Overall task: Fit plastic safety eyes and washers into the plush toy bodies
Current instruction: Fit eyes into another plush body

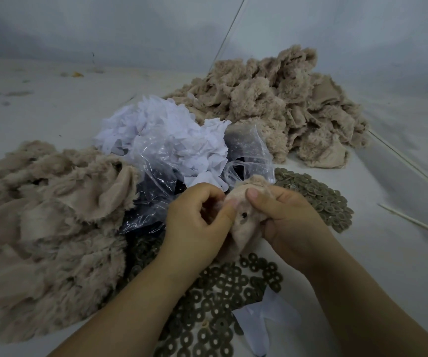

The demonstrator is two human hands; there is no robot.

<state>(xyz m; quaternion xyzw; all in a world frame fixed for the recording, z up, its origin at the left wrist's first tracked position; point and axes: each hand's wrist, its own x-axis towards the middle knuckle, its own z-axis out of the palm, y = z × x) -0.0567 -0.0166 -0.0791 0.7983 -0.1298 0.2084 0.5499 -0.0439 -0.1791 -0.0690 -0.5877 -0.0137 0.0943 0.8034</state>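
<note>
1. Beige plush toy body (243, 222) sits between both hands, held above the scattered washers (218, 300); a small dark hole shows in its fabric.
2. Left hand (195, 222) has its fingers curled, with the thumb and fingertips pinching the plush piece's left edge.
3. Right hand (287, 222) grips the piece's right side, thumb pressed on top of the fabric.
4. More dark ring washers (318, 199) lie in a heap just beyond the right hand.
5. Clear plastic bag (156, 186) lies just behind the hands, with white paper scraps (161, 135) piled on it.
6. Plush piles: one (48, 228) at left, another (285, 112) farther back right.
7. Thin pale stick (413, 222) lies on the table (388, 266) at right.
</note>
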